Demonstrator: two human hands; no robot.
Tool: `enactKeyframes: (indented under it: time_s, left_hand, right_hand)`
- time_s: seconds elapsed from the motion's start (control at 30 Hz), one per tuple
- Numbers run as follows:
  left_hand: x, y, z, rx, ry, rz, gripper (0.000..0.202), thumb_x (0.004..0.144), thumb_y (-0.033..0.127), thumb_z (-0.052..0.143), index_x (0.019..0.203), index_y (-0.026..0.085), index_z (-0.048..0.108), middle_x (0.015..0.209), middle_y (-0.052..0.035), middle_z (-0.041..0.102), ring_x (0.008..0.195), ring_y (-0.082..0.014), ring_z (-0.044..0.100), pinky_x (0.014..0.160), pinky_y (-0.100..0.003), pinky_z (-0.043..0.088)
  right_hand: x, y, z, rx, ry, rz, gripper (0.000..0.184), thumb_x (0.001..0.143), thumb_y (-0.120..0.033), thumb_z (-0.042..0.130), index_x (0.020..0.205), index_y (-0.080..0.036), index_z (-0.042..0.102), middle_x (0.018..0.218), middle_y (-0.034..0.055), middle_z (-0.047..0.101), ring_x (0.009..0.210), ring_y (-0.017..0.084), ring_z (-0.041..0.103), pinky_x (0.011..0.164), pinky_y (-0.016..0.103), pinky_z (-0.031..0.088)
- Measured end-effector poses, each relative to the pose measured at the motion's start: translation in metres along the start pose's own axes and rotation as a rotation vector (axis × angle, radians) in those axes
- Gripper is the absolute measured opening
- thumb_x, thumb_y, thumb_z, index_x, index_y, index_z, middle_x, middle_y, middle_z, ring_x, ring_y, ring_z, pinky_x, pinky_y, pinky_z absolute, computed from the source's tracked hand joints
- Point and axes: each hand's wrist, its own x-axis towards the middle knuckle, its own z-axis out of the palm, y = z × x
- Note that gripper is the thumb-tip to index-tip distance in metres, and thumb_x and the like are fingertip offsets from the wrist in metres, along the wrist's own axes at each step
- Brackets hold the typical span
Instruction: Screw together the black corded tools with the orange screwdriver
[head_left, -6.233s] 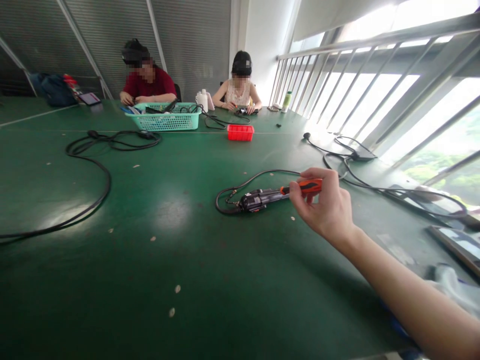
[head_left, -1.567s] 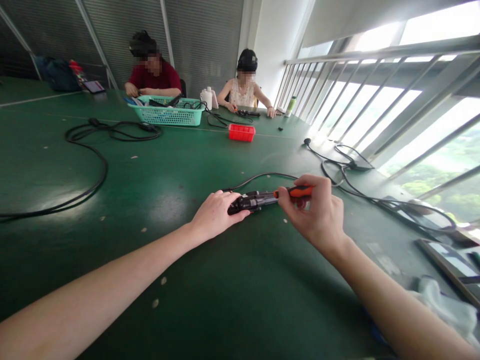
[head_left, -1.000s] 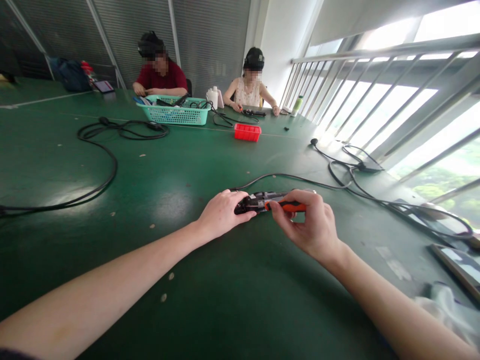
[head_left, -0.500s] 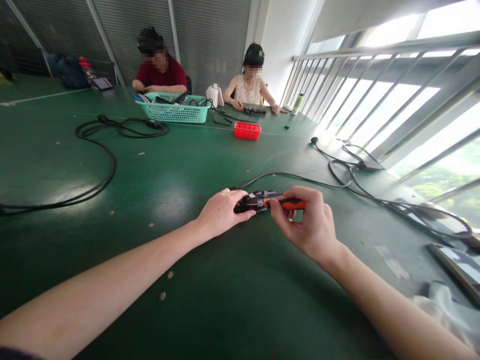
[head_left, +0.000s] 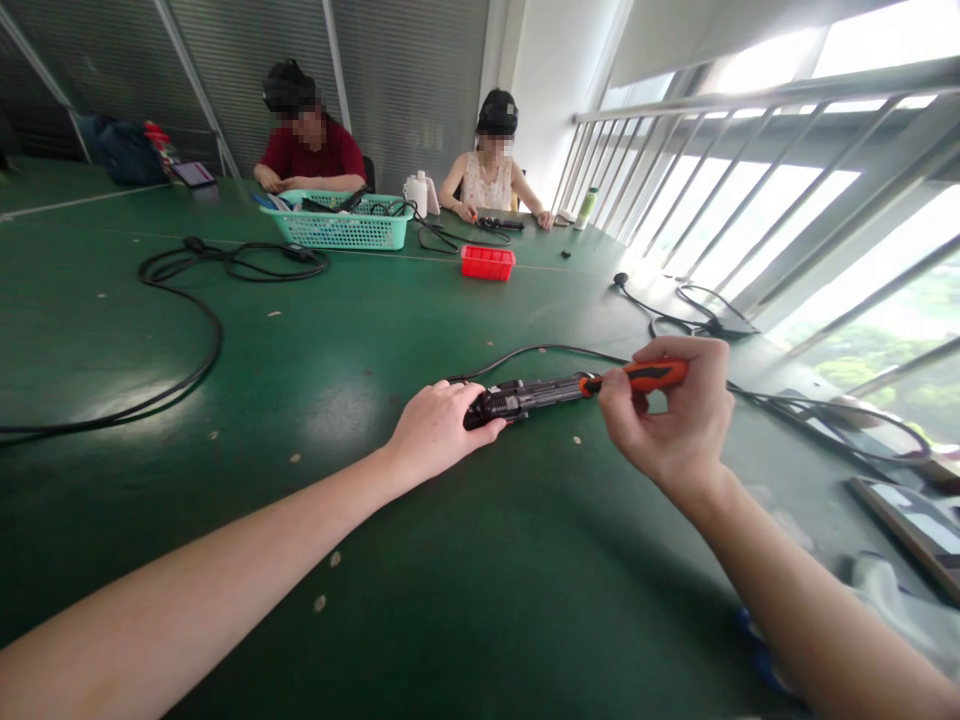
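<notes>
On the green table lies a long black appliance with ridged grey-black sides (head_left: pixel 517 400), a cord running off behind it; its exact kind is unclear. My left hand (head_left: pixel 439 425) is closed around the left end of this appliance, pressing it to the table. A screwdriver with an orange-and-black handle (head_left: pixel 656 376) is pinched in the fingers of my right hand (head_left: pixel 679 425). The screwdriver lies nearly level, pointing left, its front at the right end of the appliance. I cannot make out its tip.
Farther back stand a red bin (head_left: pixel 487 263) and a mint-green basket (head_left: pixel 345 228) of tools and cords. Black cables (head_left: pixel 217 300) lie at left and right. Two people sit across the table. A tablet-like device (head_left: pixel 911 530) is at the right edge, beside a railing (head_left: pixel 697 190).
My right hand has moved right with the screwdriver, from over the appliance's middle to its right end, uncovering more of the appliance. My left hand keeps its hold. The view has shifted slightly.
</notes>
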Motion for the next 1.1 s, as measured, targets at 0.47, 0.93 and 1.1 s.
enactKeyframes:
  time_s: [0.47, 0.93, 1.1]
  left_hand:
    - [0.000, 0.001, -0.001, 0.038, 0.009, 0.005, 0.038, 0.100, 0.053, 0.058, 0.119, 0.021, 0.066, 0.111, -0.0058, 0.075, 0.097, -0.0266, 0.067, 0.081, -0.038, 0.051]
    - [0.000, -0.001, 0.002, 0.006, 0.012, 0.015, 0.040, 0.101, 0.055, 0.058, 0.121, 0.021, 0.067, 0.111, -0.0056, 0.075, 0.099, -0.0265, 0.067, 0.081, -0.038, 0.052]
    - [0.001, -0.001, 0.002, 0.004, 0.016, 0.030, 0.041, 0.101, 0.056, 0.058, 0.119, 0.021, 0.067, 0.111, -0.0050, 0.075, 0.098, -0.0262, 0.067, 0.080, -0.038, 0.051]
  right_hand:
    - [0.001, 0.004, 0.006, -0.079, -0.205, -0.153, 0.029, 0.090, -0.042, 0.069, 0.107, -0.023, 0.053, 0.069, -0.0051, 0.064, 0.049, 0.012, 0.059, 0.050, 0.024, 0.042]
    - [0.000, 0.009, 0.009, -0.050, -0.027, -0.109, 0.033, 0.092, -0.048, 0.069, 0.107, -0.024, 0.053, 0.074, -0.0013, 0.066, 0.057, 0.016, 0.064, 0.055, 0.029, 0.051]
    - [-0.002, 0.011, 0.014, -0.041, -0.066, -0.126, 0.035, 0.094, -0.050, 0.067, 0.110, -0.023, 0.053, 0.078, -0.0002, 0.068, 0.059, 0.017, 0.067, 0.053, 0.029, 0.052]
